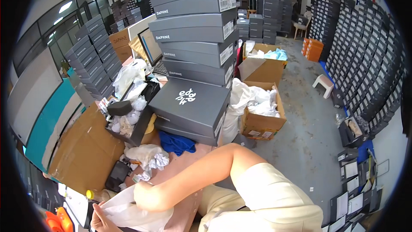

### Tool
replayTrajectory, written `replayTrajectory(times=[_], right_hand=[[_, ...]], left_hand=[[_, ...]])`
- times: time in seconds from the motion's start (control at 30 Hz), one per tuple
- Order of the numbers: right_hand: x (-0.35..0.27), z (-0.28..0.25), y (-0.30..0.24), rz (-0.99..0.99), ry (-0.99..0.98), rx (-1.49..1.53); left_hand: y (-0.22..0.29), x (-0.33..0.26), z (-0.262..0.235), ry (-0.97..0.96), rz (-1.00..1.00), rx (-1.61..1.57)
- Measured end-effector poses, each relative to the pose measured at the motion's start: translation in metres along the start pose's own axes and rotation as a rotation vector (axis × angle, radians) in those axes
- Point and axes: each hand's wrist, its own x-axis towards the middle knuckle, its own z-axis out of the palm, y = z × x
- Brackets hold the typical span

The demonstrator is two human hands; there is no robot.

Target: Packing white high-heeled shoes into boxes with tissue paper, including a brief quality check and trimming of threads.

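Observation:
My right hand (149,196) reaches in from the right, across my cream-clad lap, and grips the top of a white wrapping sheet (124,212). At the bottom edge my left hand (99,221) pinches the same sheet from the left. Just beyond my hands lie crumpled white paper (150,157), a small black item (116,175) and a blue cloth (177,144). Behind those sits a grey shoe box with a white logo (189,105), tilted on another grey box. An open black box (131,118) stuffed with white paper stands to its left.
A tall stack of grey shoe boxes (195,30) rises ahead. A flat cardboard sheet (83,150) lies at the left. Two cardboard cartons (262,123) with white paper stand on the concrete floor; a white stool (324,83) and walls of dark boxes (365,60) are at the right.

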Motion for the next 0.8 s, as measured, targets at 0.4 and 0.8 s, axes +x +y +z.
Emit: replayTrajectory(times=[0.4,0.8], right_hand=[[0.048,0.052,-0.032,-0.049,0.999,0.956],[0.02,0.082,-0.015,0.219,0.69,1.376]], left_hand=[[0.005,-0.005,-0.001,-0.33,-0.164,-1.039],[-0.05,-0.039,-0.07,-0.048,-0.02,-0.49]])
